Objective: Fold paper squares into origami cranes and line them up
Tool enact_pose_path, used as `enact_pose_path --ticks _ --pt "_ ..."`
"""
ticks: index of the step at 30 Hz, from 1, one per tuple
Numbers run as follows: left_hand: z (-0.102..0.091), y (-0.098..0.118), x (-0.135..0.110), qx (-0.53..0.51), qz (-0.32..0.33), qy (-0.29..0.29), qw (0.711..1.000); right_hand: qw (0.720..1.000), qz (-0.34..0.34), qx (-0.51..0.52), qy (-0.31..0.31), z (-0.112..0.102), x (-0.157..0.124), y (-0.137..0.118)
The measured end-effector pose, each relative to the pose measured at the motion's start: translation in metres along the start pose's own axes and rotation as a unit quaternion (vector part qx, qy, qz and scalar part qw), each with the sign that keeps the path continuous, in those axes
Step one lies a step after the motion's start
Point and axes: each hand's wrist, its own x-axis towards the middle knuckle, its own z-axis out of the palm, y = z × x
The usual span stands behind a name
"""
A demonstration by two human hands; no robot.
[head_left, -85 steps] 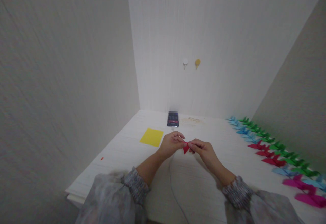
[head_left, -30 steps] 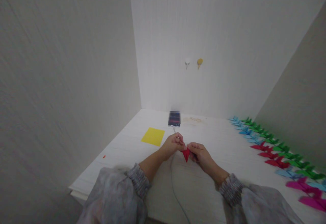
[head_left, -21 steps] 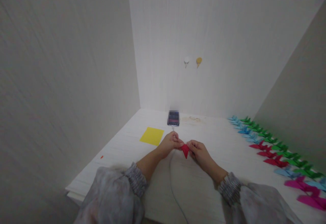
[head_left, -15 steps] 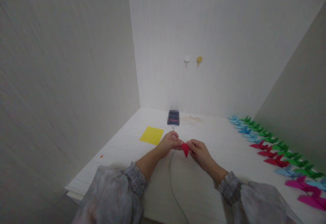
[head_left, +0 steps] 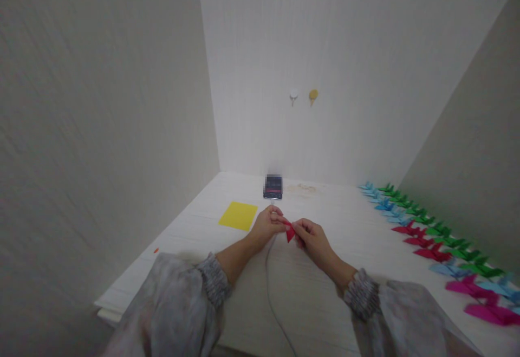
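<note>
A small piece of folded red paper (head_left: pixel 290 233) is pinched between my two hands above the middle of the white table (head_left: pixel 320 303). My left hand (head_left: pixel 266 226) grips its left side, and my right hand (head_left: pixel 312 235) holds the right edge between thumb and forefinger. Fingers cover part of the paper; a pointed tip shows downward. Left of my left hand lies a flat yellow paper square (head_left: pixel 238 215). Behind the hands, a phone (head_left: pixel 273 187) leans near the back wall, with a cable (head_left: pixel 268 286) running from it toward the front edge.
Rows of folded paper cranes (head_left: pixel 426 238) in blue, green, red and pink line the right side. A tiny orange scrap (head_left: pixel 156 250) lies near the left edge. Two hooks, one white (head_left: pixel 293 95) and one gold (head_left: pixel 313 95), are fixed to the back wall.
The view has shifted slightly, moving everything a little left in the picture. My fingers have changed position a bit on the red paper, which shows less of its lower tip now.
</note>
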Motion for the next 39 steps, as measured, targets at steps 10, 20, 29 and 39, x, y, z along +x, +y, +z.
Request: enact_pose_path --ticks 10,20,29,39 --pt "0.005 0.006 -0.005 -0.004 -0.018 0.02 1.0 0.997 -0.026 -0.077 0.005 0.0 -0.003 -0.007" --pt "0.009 0.015 -0.007 0.025 0.012 0.045 0.999 0.999 -0.012 -0.042 -0.014 0.0 -0.005 -0.011" --pt "0.005 0.01 -0.005 0.024 -0.014 0.08 0.996 0.997 -0.072 -0.038 -0.005 -0.006 -0.001 -0.011" --pt "0.006 0.003 -0.007 0.001 -0.013 -0.002 1.0 0.993 -0.066 -0.095 0.033 -0.008 -0.002 -0.017"
